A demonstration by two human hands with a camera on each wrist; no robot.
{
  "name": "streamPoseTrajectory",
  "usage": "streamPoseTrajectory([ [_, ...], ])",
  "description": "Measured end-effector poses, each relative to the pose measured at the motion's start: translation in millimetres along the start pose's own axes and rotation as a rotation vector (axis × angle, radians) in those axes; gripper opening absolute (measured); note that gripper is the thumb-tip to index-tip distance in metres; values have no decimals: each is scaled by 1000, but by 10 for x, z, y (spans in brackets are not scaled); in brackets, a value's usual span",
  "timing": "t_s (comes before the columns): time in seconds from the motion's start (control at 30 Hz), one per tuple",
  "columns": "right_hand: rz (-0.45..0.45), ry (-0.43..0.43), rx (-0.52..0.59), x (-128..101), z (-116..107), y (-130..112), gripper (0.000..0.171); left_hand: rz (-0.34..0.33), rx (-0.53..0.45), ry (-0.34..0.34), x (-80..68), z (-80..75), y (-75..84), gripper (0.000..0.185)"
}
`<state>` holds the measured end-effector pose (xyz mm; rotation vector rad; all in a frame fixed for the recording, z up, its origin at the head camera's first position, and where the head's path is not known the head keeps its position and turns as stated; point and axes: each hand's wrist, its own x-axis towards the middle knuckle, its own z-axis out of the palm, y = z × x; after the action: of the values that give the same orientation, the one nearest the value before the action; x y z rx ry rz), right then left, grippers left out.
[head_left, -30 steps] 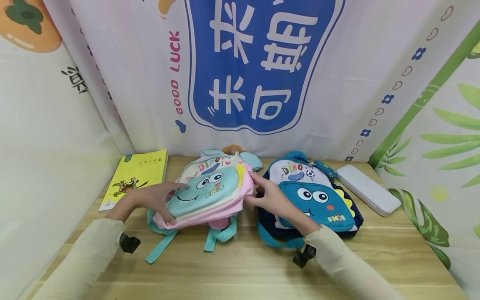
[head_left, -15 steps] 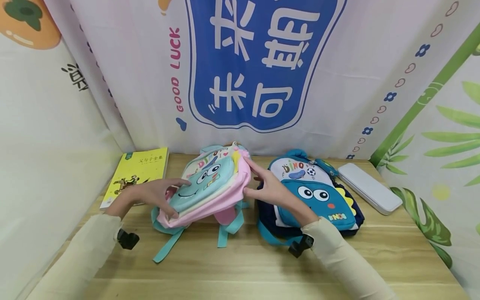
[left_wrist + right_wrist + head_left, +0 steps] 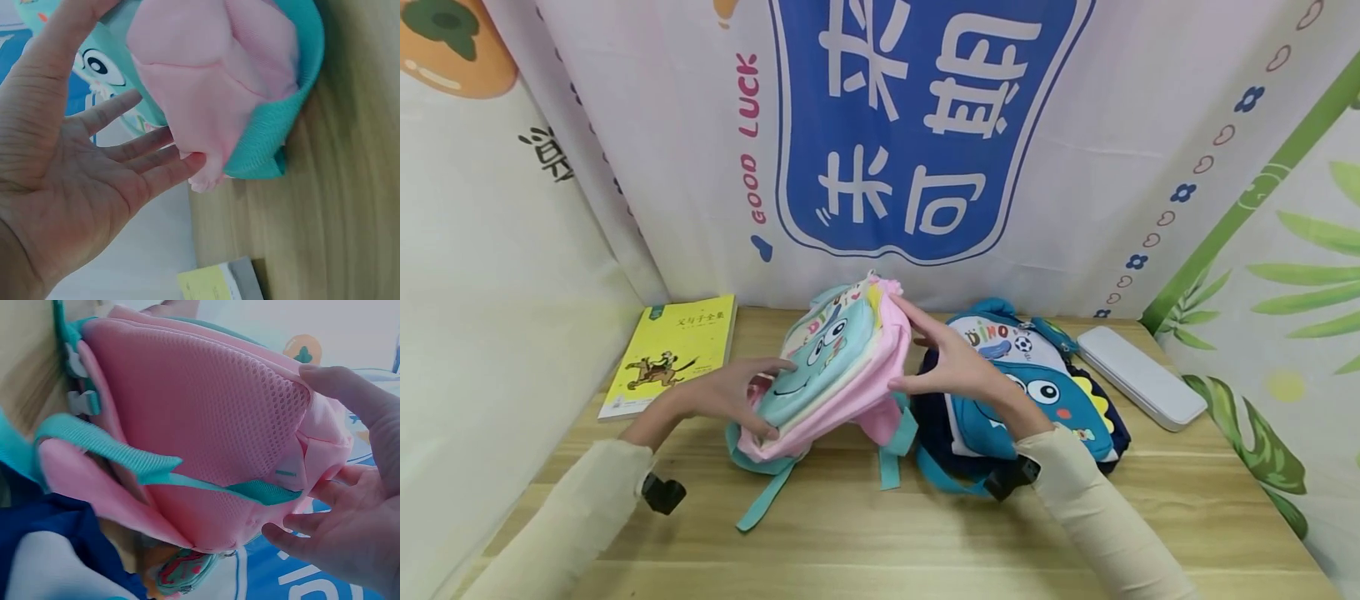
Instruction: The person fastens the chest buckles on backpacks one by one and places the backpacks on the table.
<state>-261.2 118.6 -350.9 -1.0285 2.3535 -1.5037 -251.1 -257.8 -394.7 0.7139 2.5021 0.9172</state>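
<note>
A child's pink and mint backpack (image 3: pixel 823 367) with a dinosaur face is tilted up on its lower left corner, its right side raised. My left hand (image 3: pixel 722 396) grips the lower left end, thumb over the front and fingers at the pink side (image 3: pixel 187 94). At the raised right side, my right hand (image 3: pixel 955 362) holds the pink edge between thumb and fingers. The mesh side panel (image 3: pixel 212 394) and a loose mint strap (image 3: pixel 125 453) show in the right wrist view. A small patterned pouch (image 3: pixel 184 569) hangs from the backpack there.
To the right lies a navy and teal dinosaur backpack (image 3: pixel 1063 425), partly behind my right forearm. A white oblong case (image 3: pixel 1138 379) is beyond it. A yellow book (image 3: pixel 666 354) lies at back left on the wooden table (image 3: pixel 850 542), before a printed curtain (image 3: pixel 700 150).
Both hands have tilted the pink backpack, lifting its right side, and moved it slightly to the right. Its mint straps shifted along with it. The navy backpack, case and book stayed in place.
</note>
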Motion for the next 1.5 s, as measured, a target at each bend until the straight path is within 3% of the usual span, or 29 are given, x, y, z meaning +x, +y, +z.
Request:
streamPoseTrajectory([
  [0.17,-39,6,-23,-6,-87,-88,106,55,-10,44,56,127,20,99],
  [0.33,-50,16,-46,-24,-160,-179,104,112,-82,64,101,239,69,100],
  [0.67,-68,20,-106,38,-285,-328,98,173,-175,123,241,417,125,97],
  [1.03,-98,40,-151,176,-338,-539,92,208,-383,63,409,589,310,102],
  [1.27,-97,34,-154,320,-273,-617,90,221,-392,81,438,645,290,106],
  [1.5,-92,23,-180,392,-210,-652,84,244,-369,72,375,569,236,117],
])
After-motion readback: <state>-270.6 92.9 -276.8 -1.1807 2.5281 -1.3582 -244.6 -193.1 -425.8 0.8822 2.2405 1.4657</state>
